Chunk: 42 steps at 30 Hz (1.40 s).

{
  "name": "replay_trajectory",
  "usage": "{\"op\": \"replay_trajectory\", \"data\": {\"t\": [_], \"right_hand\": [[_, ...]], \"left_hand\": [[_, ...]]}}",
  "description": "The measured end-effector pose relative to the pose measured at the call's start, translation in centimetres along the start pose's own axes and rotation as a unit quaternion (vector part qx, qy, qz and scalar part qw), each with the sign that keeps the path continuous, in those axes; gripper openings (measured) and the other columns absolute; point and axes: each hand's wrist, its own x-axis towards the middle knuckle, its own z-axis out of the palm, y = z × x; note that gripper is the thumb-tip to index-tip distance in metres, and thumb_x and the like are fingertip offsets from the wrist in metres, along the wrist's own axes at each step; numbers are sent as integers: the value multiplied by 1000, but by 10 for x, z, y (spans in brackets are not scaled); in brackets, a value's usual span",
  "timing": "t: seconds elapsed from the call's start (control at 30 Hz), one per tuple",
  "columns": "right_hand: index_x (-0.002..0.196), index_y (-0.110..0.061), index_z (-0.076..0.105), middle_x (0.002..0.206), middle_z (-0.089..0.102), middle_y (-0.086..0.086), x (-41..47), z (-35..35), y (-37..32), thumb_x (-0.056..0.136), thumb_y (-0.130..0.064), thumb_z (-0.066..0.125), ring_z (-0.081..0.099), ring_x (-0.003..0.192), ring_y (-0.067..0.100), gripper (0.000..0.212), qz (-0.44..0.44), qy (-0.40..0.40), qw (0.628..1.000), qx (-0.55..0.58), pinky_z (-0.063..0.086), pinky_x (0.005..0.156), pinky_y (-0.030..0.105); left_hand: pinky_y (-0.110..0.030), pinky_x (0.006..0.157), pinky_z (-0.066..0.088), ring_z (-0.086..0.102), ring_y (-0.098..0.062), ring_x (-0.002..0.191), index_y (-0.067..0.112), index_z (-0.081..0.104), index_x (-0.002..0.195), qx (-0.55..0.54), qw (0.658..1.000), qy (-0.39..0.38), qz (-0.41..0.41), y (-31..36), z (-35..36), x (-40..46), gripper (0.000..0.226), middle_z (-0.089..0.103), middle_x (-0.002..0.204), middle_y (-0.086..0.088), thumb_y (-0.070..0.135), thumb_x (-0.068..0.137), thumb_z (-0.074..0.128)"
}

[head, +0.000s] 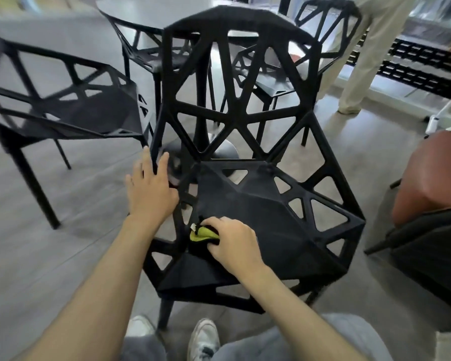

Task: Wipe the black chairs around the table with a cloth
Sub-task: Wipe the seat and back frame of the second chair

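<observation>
A second black chair (63,105) is seen at far left, unattended; the nearest chair (258,194) is steadied by the left hand (151,191), fingers straight against its side frame, while a yellow-green cloth (202,233) is gripped by the right hand (235,243) on the seat's left edge. The seat appears mid-wipe; a sweep rightward seems called for next, the counter (151,9) standing behind

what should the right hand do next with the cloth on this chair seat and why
Probably sweep the cloth rightward across the seat. The right hand grips it bunched at the seat's left edge, so most of the panel looks not yet covered, while the left hand steadies the chair frame.
</observation>
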Motion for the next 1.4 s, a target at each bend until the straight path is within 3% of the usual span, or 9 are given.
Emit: {"op": "replay_trajectory", "data": {"t": [0.07, 0.13, 0.33, 0.53, 0.63, 0.93, 1.1, 1.27, 1.4], "right_hand": [[125, -45, 60, 110, 67, -15, -20, -6, -3, 82, -32, 72, 61, 102, 16, 47, 0, 11, 1000, -5, 56, 73, 38], [123, -44, 62, 109, 67, -16, -41, -7, -7, 78, -28, 76, 60, 99, 15, 50, -1, 53, 998, -41, 56, 69, 34], [120, -37, 68, 99, 65, -5, -83, 23, -8, 63, -12, 81, 61, 86, 24, 63, 8, 185, 972, -143, 49, 72, 42], [120, -37, 74, 109, 74, -3, -86, 43, 16, 88, -5, 62, 68, 88, 22, 46, -94, 283, 938, -178, 54, 73, 41], [118, -36, 75, 109, 75, -2, -81, 42, 23, 96, -10, 54, 68, 86, 22, 40, -111, 282, 935, -183, 55, 71, 40], [126, -31, 71, 116, 72, 2, -58, 18, 91, 75, -11, 65, 64, 92, 27, 55, -141, 265, 933, -198, 53, 74, 45], [125, -31, 70, 118, 70, -4, -58, -2, 105, 71, -15, 70, 63, 94, 24, 56, -85, 215, 959, -166, 51, 77, 41], [125, -42, 59, 110, 64, -15, -38, -37, 113, 82, -26, 72, 58, 100, 20, 48, 61, 105, 987, -105, 49, 78, 37], [121, -38, 61, 101, 65, -10, -48, -38, 101, 85, -23, 75, 58, 95, 24, 42, 140, 103, 982, -78, 49, 73, 39]], "left_hand": [[-58, 119, 30, 20, -40, 153, 25, 11, 166, -39, 999, -7, -26, -4, 1, -3, 90, 7, 171, -17, 24, 92, 63], [-58, 108, 43, 38, -41, 141, 27, 9, 165, -92, 995, 29, -30, -4, 1, -5, 94, 29, 164, -18, 19, 89, 63], [-41, 65, 51, 68, -29, 90, 31, 14, 159, -264, 961, 52, -69, -6, -2, 6, 83, 66, 105, -2, 17, 93, 64], [-39, 76, 56, 70, -18, 81, 24, 20, 159, -378, 918, -19, -120, 1, -13, 73, 84, 71, 101, -5, 25, 92, 72], [-32, 61, 57, 70, -17, 67, 17, 27, 157, -445, 882, -62, -143, 4, -17, 95, 81, 75, 97, -12, 25, 92, 75], [-30, 62, 57, 60, -13, 72, 11, 33, 151, -459, 877, -2, -142, 25, -1, 89, 67, 56, 96, 3, 21, 95, 69], [-20, 55, 51, 59, -8, 72, 12, 35, 146, -466, 870, 11, -160, 36, 0, 61, 56, 55, 102, 7, 22, 99, 64], [-33, 62, 53, 58, -17, 64, 15, 42, 132, -489, 848, 29, -202, 29, -11, 19, 43, 62, 103, -7, 29, 99, 65], [-37, 66, 54, 58, -20, 66, 17, 43, 129, -505, 818, 69, -266, 22, -14, -27, 40, 63, 102, -8, 30, 99, 65]]}}
